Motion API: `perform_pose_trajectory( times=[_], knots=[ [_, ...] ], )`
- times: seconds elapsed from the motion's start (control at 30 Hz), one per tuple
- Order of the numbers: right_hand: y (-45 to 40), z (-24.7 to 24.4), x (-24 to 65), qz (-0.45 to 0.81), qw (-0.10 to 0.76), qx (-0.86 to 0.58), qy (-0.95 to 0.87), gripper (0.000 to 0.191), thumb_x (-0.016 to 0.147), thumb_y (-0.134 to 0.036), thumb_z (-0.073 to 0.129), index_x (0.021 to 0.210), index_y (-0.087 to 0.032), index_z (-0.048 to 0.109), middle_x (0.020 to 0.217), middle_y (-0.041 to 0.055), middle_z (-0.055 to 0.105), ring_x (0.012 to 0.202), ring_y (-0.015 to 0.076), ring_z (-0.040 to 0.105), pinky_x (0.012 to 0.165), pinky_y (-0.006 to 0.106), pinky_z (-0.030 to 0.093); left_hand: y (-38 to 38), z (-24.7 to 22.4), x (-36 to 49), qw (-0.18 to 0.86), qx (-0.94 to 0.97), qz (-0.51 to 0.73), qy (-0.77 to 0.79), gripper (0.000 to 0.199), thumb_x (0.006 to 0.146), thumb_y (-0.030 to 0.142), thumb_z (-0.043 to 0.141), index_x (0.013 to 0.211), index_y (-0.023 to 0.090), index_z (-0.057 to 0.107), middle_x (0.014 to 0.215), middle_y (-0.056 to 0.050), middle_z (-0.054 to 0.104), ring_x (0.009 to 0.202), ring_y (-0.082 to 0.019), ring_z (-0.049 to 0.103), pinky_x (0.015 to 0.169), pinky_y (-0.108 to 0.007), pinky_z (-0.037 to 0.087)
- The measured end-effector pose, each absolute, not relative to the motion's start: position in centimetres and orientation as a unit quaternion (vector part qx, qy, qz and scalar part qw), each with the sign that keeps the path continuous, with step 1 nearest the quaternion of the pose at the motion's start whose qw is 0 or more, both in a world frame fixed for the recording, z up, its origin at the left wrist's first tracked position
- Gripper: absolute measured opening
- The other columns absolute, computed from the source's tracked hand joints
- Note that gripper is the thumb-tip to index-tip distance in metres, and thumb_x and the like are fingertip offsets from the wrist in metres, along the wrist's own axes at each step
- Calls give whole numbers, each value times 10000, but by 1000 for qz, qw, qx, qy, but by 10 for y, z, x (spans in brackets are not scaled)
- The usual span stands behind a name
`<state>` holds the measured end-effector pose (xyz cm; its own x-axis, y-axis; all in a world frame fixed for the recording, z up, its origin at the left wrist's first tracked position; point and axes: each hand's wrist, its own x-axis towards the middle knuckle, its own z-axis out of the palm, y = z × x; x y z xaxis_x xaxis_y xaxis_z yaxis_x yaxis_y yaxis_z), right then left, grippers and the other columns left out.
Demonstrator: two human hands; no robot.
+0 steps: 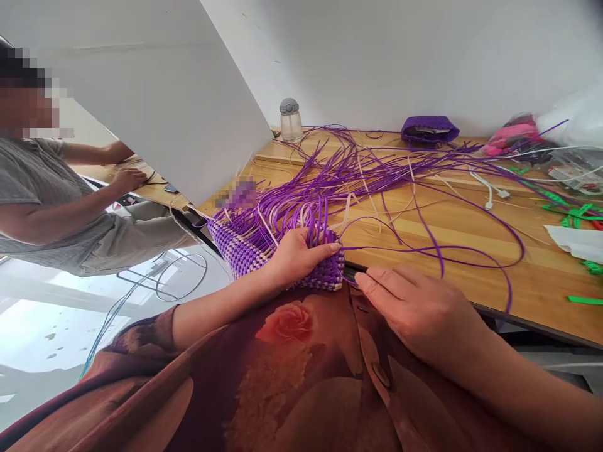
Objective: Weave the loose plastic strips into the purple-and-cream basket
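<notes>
A half-woven purple and cream basket rests at the table's front edge against my lap. Long purple strips fan out from its top edge, with a few cream ones among them. My left hand grips the basket near its right corner, thumb on the outer wall and fingers partly hidden among the strips. Just right of that corner, my right hand has its fingers pressed together. A short piece of purple strip runs from the basket to its fingertips, which pinch it.
On the wooden table stand a bottle with a grey lid and a small purple woven basket. White cables, green strips and white paper lie right. Another person sits left beyond a partition.
</notes>
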<state>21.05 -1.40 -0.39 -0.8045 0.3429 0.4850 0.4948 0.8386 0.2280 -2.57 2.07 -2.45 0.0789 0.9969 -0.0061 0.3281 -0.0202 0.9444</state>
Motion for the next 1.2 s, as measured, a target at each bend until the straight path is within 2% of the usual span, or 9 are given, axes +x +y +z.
perform_pose_trajectory(
  times=[0.13,0.2,0.3,0.43,0.53,0.77,0.93,1.1,1.2],
  knots=[
    [-17,7,211,-185,229,-203,-934,318,954,-132,488,1235,-92,631,1161,137,718,937,273,683,695,376,478,20,-23,-25,438,592,399,547,351,786,425,735,966,123,727,923,-72,753,814,-192,671,759,-298,525],
    [-15,11,209,-130,220,-224,-940,245,956,-163,505,1129,-153,679,1071,97,740,873,241,686,690,357,473,19,-23,-24,438,589,396,552,339,779,428,742,935,128,727,892,-63,750,785,-181,663,734,-287,521],
    [-5,18,204,36,155,-281,-946,165,953,-181,535,976,-210,696,883,26,731,734,165,662,637,302,450,19,-23,-24,466,575,392,546,348,777,447,739,936,138,729,876,-55,749,749,-169,656,695,-274,516],
    [10,33,206,152,106,-260,-948,149,936,-220,582,1028,-258,692,966,-3,709,844,148,648,721,283,443,18,-22,-25,481,573,383,542,340,764,447,753,914,142,734,855,-39,747,720,-152,642,672,-256,504],
    [22,40,204,185,78,-224,-954,161,941,-205,551,935,-261,702,884,-19,695,787,138,624,700,276,415,17,-19,-24,481,575,381,541,328,744,447,772,865,146,732,798,-18,730,669,-131,609,635,-241,484],
    [60,17,178,156,202,-299,-919,26,881,-190,627,862,-187,644,802,-2,685,732,142,600,676,262,375,15,-18,-18,586,476,417,506,305,683,368,829,834,142,692,716,19,669,596,-84,542,575,-212,430],
    [65,3,171,158,249,-308,-904,23,876,-187,631,874,-184,608,776,-12,667,690,124,587,642,243,355,14,-22,-19,598,471,428,487,348,682,426,827,825,140,690,688,25,644,563,-70,499,559,-213,386],
    [67,4,170,146,244,-292,-913,64,863,-129,587,854,-184,619,796,1,674,717,137,592,663,255,382,14,-22,-20,587,482,421,496,349,609,358,881,799,134,692,730,6,665,623,-94,550,616,-235,423],
    [60,6,173,45,295,-273,-915,75,896,-153,587,864,-179,650,870,47,698,858,196,602,783,318,429,15,-22,-19,590,461,428,506,303,578,283,889,752,135,690,698,19,652,605,-84,539,618,-233,424]
  ],
)
